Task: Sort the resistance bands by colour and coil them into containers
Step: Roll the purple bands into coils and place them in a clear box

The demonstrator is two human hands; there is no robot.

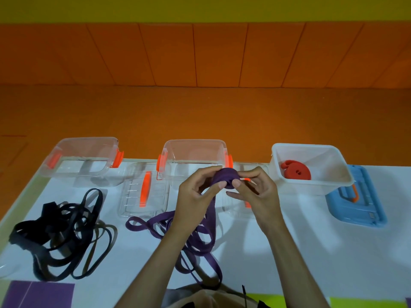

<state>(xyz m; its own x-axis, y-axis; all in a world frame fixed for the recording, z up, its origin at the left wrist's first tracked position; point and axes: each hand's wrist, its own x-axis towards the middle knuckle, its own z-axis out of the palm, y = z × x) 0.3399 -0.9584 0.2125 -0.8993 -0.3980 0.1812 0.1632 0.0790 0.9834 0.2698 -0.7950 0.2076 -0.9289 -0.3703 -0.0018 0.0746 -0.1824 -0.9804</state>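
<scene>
Both hands, left [195,194] and right [253,192], pinch the purple band's coil [224,180] just before the middle box [193,150]

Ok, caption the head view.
A purple band coiled by left hand and right hand; black bands lie loose, red coil boxed.

three containers stand at the back of the table [289,252]: the left clear container [86,161], the middle clear container [193,152] and one white container [311,186]. three lids: the left clear lid [133,196], the right clear lid [231,211] and one blue lid [360,210]. one red coil [295,173]. one purple coil [223,177], pinched by two hands, the left hand [195,196] and the right hand [255,192]. two loose tangles, one black heap [60,232] and one purple heap [200,236]; the bands in each cannot be counted.
</scene>
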